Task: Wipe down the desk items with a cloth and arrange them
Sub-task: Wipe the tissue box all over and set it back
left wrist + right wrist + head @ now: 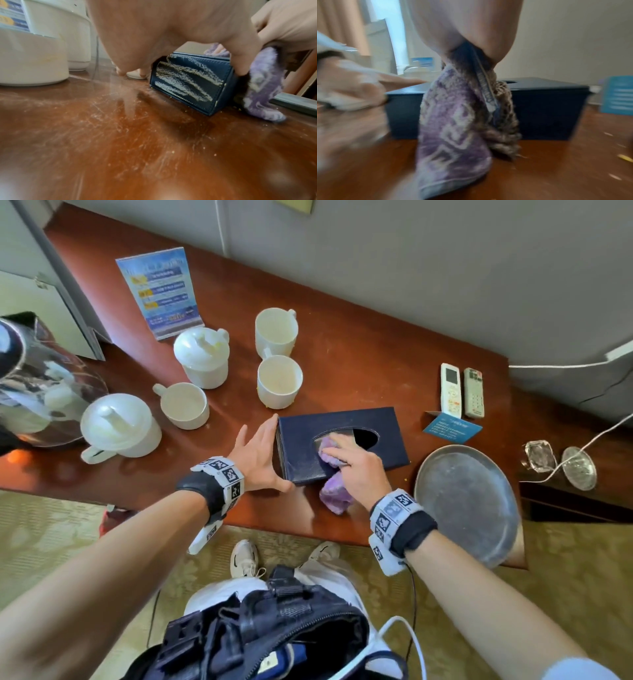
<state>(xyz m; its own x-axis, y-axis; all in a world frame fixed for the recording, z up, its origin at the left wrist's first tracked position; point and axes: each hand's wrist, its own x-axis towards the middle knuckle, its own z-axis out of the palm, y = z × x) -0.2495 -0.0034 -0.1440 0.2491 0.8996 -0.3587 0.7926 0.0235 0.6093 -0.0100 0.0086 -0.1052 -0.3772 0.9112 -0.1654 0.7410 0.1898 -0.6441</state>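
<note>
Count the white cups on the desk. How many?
5. Two lidded white ceramic cups: one by the blue sign, one near the shiny kettle. Three open white cups: back, middle, left. The kettle might hide more.

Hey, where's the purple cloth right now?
In the head view, the purple cloth lies under the right hand on the dark blue tissue box, hanging over the box's near edge onto the desk.
</note>
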